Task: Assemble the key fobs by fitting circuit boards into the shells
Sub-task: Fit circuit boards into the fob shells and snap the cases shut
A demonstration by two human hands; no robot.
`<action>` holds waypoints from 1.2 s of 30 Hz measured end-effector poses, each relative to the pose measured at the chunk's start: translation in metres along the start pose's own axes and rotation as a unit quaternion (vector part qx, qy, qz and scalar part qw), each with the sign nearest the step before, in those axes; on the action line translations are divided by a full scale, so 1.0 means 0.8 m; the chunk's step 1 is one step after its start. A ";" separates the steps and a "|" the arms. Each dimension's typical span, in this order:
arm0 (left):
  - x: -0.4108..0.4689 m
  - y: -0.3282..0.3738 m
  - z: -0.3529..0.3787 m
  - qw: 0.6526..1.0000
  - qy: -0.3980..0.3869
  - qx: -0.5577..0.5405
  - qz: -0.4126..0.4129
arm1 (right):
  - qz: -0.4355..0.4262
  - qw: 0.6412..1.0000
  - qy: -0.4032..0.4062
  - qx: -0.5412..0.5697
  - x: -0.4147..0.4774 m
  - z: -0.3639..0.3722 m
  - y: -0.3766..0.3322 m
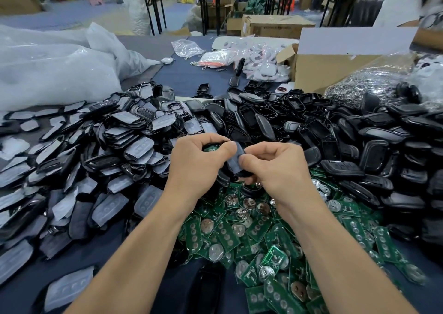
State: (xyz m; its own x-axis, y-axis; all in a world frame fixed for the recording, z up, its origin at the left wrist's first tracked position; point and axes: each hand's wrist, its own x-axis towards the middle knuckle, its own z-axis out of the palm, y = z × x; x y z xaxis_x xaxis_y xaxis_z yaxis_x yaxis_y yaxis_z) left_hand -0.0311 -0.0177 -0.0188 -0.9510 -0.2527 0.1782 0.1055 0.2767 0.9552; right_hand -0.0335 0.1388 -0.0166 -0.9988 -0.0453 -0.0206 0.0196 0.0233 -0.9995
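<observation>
My left hand (199,160) grips a black shell with a green circuit board (211,148) showing inside it, just above the thumb. My right hand (275,163) pinches a grey film-covered shell half (233,163) between thumb and fingers, and it touches the piece in my left hand. Both hands hover over a heap of green circuit boards (263,241) with round coin-cell holders. Film-covered shell halves (96,160) are piled to the left. Bare black shell halves (359,145) are piled to the right and behind.
Large clear plastic bags (52,66) lie at the far left. An open cardboard box (335,69) and a bag of metal key rings (374,83) stand at the right. Small bagged white fobs (259,61) lie at the back. A person in white (412,1) sits at the top right.
</observation>
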 end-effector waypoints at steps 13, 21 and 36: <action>-0.002 0.001 0.001 0.999 -0.019 -0.037 0.004 | 0.027 0.997 -0.023 0.063 -0.004 0.000 -0.011; 0.000 0.000 -0.001 0.999 0.009 -0.042 0.000 | 0.013 0.999 -0.041 0.030 -0.004 0.001 -0.009; 0.001 0.014 -0.015 0.960 -0.125 -0.236 -0.078 | 0.185 0.906 -0.267 0.271 -0.008 -0.010 -0.022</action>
State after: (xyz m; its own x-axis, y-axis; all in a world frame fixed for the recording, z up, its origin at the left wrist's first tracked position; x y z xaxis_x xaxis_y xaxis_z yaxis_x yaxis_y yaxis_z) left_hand -0.0275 -0.0260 -0.0051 -0.9998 -0.0096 0.0177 0.0193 -0.2124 0.9770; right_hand -0.0282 0.1463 0.0015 -0.7573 -0.6152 -0.2194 0.5125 -0.3515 -0.7834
